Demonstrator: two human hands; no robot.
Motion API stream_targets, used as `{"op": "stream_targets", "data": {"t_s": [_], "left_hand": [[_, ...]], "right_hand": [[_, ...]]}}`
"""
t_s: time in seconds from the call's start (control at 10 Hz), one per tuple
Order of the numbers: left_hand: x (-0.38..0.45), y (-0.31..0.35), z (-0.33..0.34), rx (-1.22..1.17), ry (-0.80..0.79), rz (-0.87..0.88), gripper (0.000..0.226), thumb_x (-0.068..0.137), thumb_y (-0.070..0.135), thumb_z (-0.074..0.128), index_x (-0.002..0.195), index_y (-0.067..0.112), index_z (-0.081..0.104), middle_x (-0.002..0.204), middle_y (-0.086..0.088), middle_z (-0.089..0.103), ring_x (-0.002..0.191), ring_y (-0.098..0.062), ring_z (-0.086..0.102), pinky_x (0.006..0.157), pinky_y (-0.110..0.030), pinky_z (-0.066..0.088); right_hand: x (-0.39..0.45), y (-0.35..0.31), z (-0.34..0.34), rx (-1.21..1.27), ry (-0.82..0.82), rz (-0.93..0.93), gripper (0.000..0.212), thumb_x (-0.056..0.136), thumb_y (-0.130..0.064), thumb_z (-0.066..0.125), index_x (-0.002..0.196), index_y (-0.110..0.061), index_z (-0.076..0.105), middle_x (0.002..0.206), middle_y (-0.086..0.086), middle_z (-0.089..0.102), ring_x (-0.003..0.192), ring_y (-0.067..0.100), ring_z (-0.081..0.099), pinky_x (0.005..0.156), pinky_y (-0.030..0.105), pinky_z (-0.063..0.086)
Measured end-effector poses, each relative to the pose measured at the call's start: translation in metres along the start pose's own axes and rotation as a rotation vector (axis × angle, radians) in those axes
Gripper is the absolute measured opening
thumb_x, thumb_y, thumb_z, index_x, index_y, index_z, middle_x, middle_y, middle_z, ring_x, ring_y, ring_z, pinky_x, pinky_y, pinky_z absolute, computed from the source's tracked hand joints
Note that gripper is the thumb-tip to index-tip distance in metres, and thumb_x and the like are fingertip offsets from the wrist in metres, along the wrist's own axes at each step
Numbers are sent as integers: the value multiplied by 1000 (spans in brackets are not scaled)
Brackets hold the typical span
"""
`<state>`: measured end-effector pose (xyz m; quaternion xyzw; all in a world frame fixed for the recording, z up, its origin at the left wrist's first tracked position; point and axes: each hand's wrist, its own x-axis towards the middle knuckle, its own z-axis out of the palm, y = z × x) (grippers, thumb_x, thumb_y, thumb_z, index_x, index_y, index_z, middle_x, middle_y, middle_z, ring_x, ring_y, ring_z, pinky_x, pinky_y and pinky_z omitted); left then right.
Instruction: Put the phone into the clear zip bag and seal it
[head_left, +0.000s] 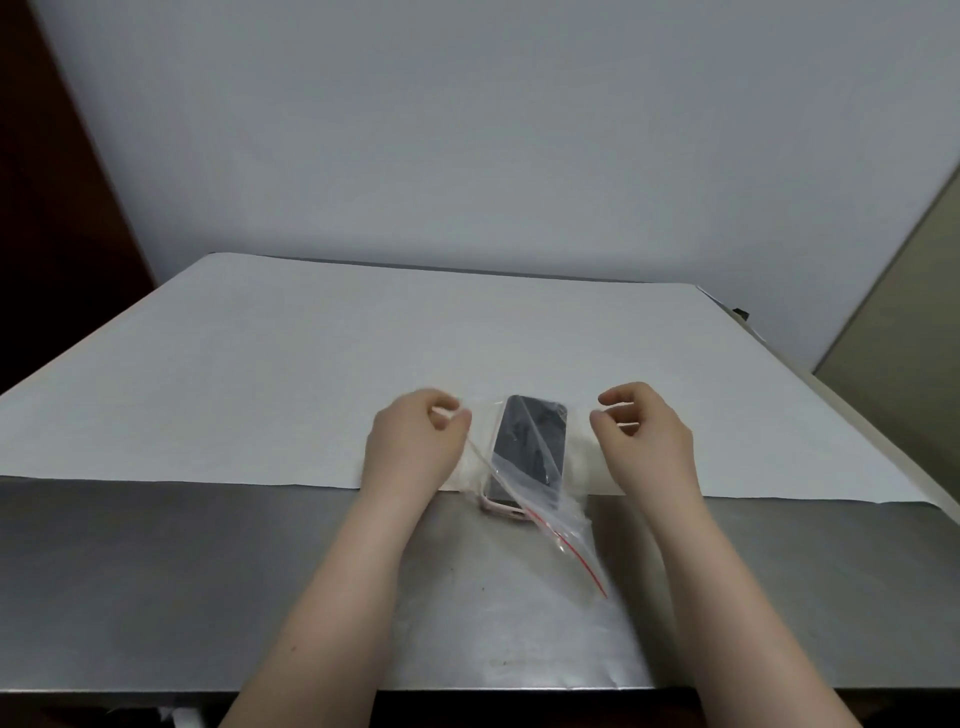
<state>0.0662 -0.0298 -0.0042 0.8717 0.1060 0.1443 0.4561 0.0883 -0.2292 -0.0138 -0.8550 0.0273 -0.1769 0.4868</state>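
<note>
A phone (530, 441) with a dark screen and a pink case lies face up at the near edge of the white paper. The clear zip bag (563, 514) with a red zip line lies crumpled over it, its mouth running diagonally toward me. The phone's near corner pokes out past the mouth. My left hand (410, 441) is left of the phone, thumb and forefinger pinched on the bag's upper left edge. My right hand (644, 441) is right of the phone with fingers curled beside the bag's right edge. Whether it grips the plastic is unclear.
A large white paper sheet (311, 364) covers the far part of the grey metal table (156, 571). A white wall stands behind. A dark brown panel is at the far left and a beige panel at the far right.
</note>
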Motion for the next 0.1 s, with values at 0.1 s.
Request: {"op": "stream_targets", "data": {"t_s": [0.1], "left_hand": [[7,19,-3,-425,43,4,29,88,37,51,70,18,61,67,2,67,51,-9,61,60,-28,47]], "right_hand": [[11,-25,-7,355,-63,59,34,85,-36,57,62,-11,57,52,-4,61,49,16,60,54,30,50]]}}
